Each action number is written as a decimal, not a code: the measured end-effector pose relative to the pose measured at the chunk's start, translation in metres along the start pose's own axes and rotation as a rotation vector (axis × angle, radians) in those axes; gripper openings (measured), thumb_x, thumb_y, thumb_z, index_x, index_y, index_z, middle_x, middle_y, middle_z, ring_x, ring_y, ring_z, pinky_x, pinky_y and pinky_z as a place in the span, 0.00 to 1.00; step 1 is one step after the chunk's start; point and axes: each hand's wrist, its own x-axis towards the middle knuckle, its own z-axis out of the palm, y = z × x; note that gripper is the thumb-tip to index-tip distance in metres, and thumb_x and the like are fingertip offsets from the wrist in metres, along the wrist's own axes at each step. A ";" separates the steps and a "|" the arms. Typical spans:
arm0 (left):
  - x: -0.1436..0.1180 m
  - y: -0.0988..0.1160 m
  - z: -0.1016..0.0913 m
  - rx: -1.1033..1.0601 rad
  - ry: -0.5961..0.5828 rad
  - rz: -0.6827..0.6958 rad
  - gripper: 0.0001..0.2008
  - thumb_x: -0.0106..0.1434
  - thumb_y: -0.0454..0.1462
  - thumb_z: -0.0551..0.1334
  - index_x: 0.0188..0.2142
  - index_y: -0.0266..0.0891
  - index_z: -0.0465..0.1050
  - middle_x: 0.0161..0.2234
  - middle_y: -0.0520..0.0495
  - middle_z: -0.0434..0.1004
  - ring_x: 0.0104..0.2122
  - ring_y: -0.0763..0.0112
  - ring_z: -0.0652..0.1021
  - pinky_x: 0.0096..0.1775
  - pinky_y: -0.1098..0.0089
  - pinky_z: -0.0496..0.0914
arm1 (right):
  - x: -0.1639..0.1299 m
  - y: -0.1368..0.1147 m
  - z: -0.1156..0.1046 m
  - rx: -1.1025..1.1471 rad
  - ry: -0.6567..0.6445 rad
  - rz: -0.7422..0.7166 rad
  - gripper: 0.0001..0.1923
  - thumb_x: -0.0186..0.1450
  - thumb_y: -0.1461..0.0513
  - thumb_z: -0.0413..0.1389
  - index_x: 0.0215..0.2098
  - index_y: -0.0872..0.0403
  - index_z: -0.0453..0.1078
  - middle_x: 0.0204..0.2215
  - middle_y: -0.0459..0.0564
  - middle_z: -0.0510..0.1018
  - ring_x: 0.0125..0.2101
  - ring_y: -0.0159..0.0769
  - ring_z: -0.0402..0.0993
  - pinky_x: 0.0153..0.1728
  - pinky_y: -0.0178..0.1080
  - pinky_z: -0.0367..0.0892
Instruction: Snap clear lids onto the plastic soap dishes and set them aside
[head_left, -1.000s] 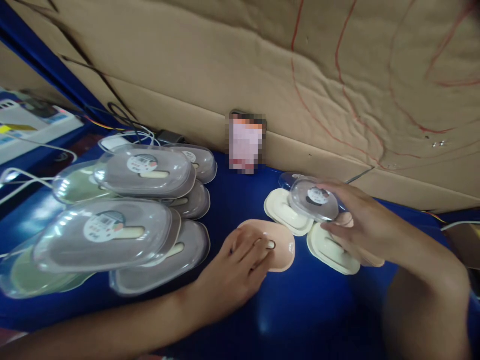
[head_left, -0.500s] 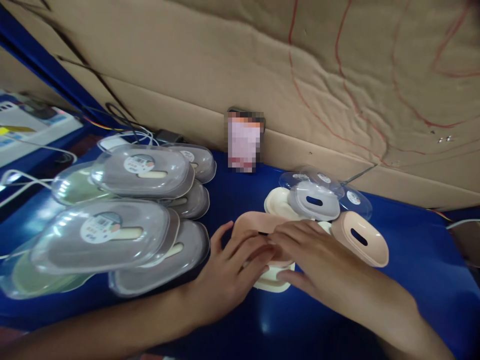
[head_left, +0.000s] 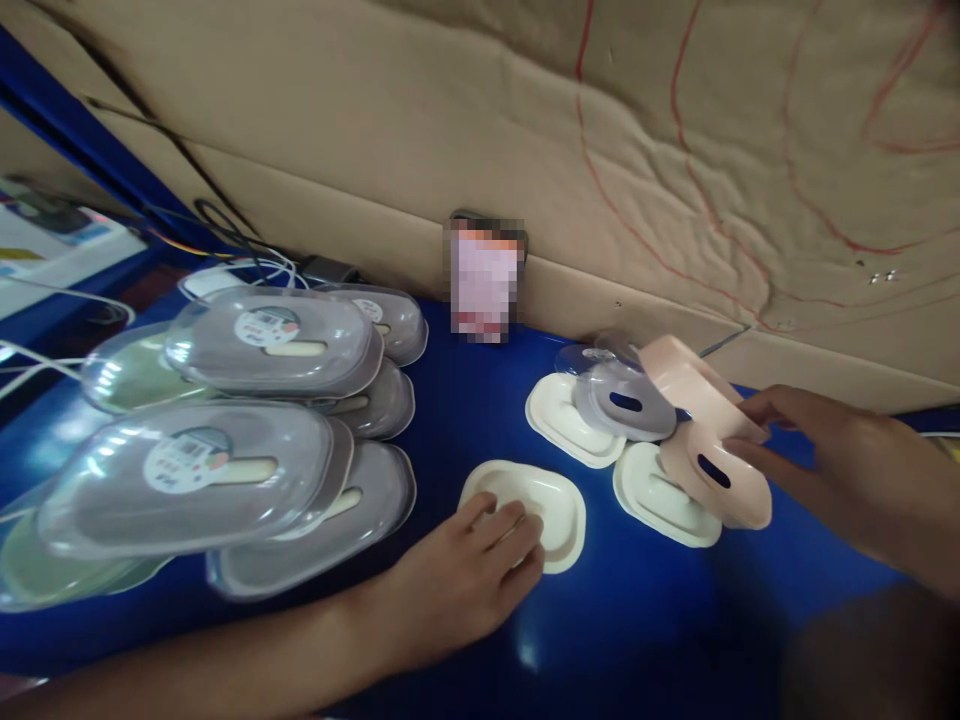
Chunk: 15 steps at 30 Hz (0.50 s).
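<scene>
My right hand (head_left: 802, 430) pinches a pink soap dish tray (head_left: 694, 385) by its near end. This tray is tilted in the air just above another slotted pink tray (head_left: 712, 475). In the middle of the table lies a cream soap dish base (head_left: 562, 510), oval with a raised centre. My left hand (head_left: 487, 565) reaches over its near left side, fingers curled onto the raised part; the fingertips are partly hidden. Two more cream bases, one at the back (head_left: 551, 420) and one at the right (head_left: 664, 500), lie partly under slotted trays. A grey slotted tray (head_left: 637, 395) covers part of the back one.
Several soap dishes under clear lids with round stickers (head_left: 270, 340) are piled on the left. Loose clear lids (head_left: 574, 362) lie at the back right. A phone (head_left: 486, 280) leans against the cardboard wall (head_left: 360, 200). White cables (head_left: 277, 270) run behind the pile on the blue table (head_left: 480, 400).
The pink tray has come off the middle cream base; my right hand has carried it right, over the other pink tray. My left hand stays at the base, which is now uncovered.
</scene>
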 end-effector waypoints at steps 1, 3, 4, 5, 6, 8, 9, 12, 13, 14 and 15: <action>0.001 -0.001 0.001 -0.033 0.013 -0.001 0.07 0.74 0.32 0.63 0.49 0.36 0.79 0.48 0.43 0.83 0.51 0.57 0.79 0.56 0.55 0.69 | 0.005 0.003 0.002 0.000 -0.065 0.065 0.08 0.68 0.52 0.61 0.39 0.46 0.75 0.36 0.50 0.86 0.33 0.43 0.82 0.33 0.42 0.68; 0.003 0.000 0.001 -0.122 0.072 -0.027 0.07 0.76 0.31 0.61 0.48 0.36 0.78 0.45 0.46 0.84 0.49 0.60 0.79 0.55 0.57 0.69 | 0.016 0.004 0.006 0.016 -0.193 0.122 0.09 0.67 0.52 0.60 0.39 0.48 0.74 0.37 0.52 0.86 0.35 0.45 0.82 0.34 0.42 0.67; 0.005 0.000 0.000 -0.167 0.109 -0.046 0.07 0.77 0.31 0.60 0.48 0.36 0.78 0.44 0.46 0.84 0.47 0.62 0.80 0.55 0.58 0.69 | 0.022 0.003 0.009 0.005 -0.223 0.150 0.10 0.67 0.52 0.60 0.39 0.48 0.74 0.38 0.52 0.85 0.35 0.45 0.82 0.34 0.42 0.67; 0.008 0.001 -0.001 -0.201 0.147 -0.063 0.07 0.78 0.31 0.59 0.48 0.36 0.78 0.44 0.47 0.84 0.46 0.64 0.80 0.54 0.59 0.69 | 0.027 0.002 0.011 -0.008 -0.248 0.173 0.10 0.67 0.51 0.59 0.40 0.48 0.74 0.39 0.53 0.85 0.36 0.46 0.82 0.34 0.43 0.67; 0.011 0.002 -0.002 -0.215 0.185 -0.074 0.08 0.78 0.31 0.59 0.49 0.36 0.77 0.44 0.47 0.84 0.46 0.65 0.80 0.53 0.60 0.69 | 0.030 0.002 0.013 -0.014 -0.263 0.187 0.11 0.67 0.51 0.60 0.41 0.49 0.74 0.40 0.53 0.86 0.37 0.47 0.83 0.36 0.43 0.68; 0.023 0.004 -0.004 -0.179 0.234 -0.072 0.09 0.78 0.29 0.58 0.50 0.36 0.77 0.44 0.47 0.85 0.46 0.66 0.80 0.53 0.60 0.69 | 0.034 0.004 0.015 0.006 -0.269 0.180 0.15 0.66 0.51 0.61 0.46 0.50 0.75 0.43 0.55 0.86 0.40 0.49 0.83 0.39 0.44 0.70; 0.031 0.005 -0.004 -0.140 0.242 -0.063 0.10 0.78 0.29 0.57 0.50 0.36 0.77 0.44 0.47 0.85 0.46 0.66 0.80 0.54 0.60 0.68 | 0.034 0.005 0.014 0.033 -0.256 0.157 0.17 0.66 0.51 0.61 0.49 0.50 0.75 0.45 0.57 0.86 0.42 0.50 0.83 0.41 0.46 0.72; 0.064 0.005 0.002 0.001 0.209 -0.033 0.10 0.78 0.29 0.57 0.48 0.37 0.78 0.44 0.47 0.84 0.45 0.66 0.80 0.54 0.58 0.67 | 0.026 0.005 0.009 0.174 -0.150 0.007 0.23 0.68 0.49 0.57 0.55 0.53 0.75 0.52 0.60 0.85 0.49 0.53 0.83 0.50 0.51 0.75; 0.077 0.005 0.006 0.046 0.190 -0.025 0.10 0.78 0.29 0.58 0.48 0.38 0.78 0.43 0.48 0.83 0.45 0.66 0.80 0.54 0.58 0.67 | 0.022 0.003 0.007 0.233 -0.112 -0.051 0.24 0.69 0.48 0.56 0.56 0.53 0.75 0.53 0.61 0.85 0.50 0.53 0.83 0.53 0.52 0.75; 0.089 0.004 0.011 0.089 0.169 -0.019 0.10 0.78 0.29 0.58 0.48 0.38 0.78 0.43 0.47 0.83 0.45 0.65 0.80 0.54 0.58 0.67 | 0.019 0.000 0.005 0.294 -0.086 -0.108 0.25 0.69 0.47 0.55 0.56 0.54 0.75 0.53 0.61 0.85 0.51 0.53 0.83 0.54 0.52 0.75; 0.101 0.002 0.017 0.123 0.149 -0.010 0.10 0.78 0.30 0.58 0.49 0.38 0.78 0.43 0.47 0.82 0.46 0.65 0.80 0.55 0.57 0.67 | 0.016 -0.003 0.004 0.350 -0.072 -0.161 0.26 0.69 0.46 0.55 0.56 0.53 0.75 0.52 0.61 0.85 0.51 0.53 0.84 0.53 0.52 0.76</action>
